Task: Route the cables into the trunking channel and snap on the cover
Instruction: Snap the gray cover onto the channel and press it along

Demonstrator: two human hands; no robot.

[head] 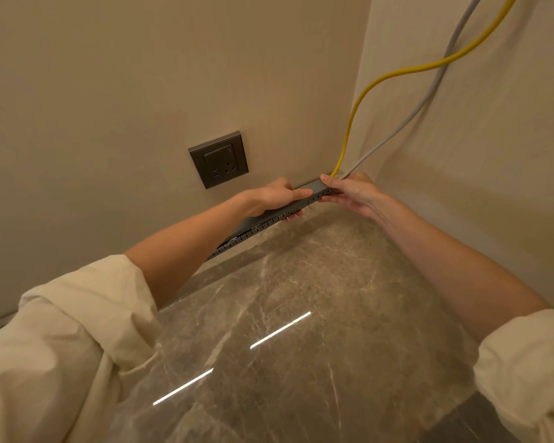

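Note:
A grey slotted trunking channel [263, 226] lies along the back edge of the marble counter, against the wall. A flat grey cover [314, 188] sits on its right part. My left hand [274, 196] grips the trunking and cover from above, thumb on top. My right hand [349, 191] holds the channel's right end in the corner, fingers around it. A yellow cable [390, 75] and a grey cable [429, 97] hang down the right wall and enter the channel at my right hand.
A dark wall socket [218, 159] sits on the back wall just above the trunking's left half. The marble counter [301, 314] fills the foreground, with the right wall closing off the corner.

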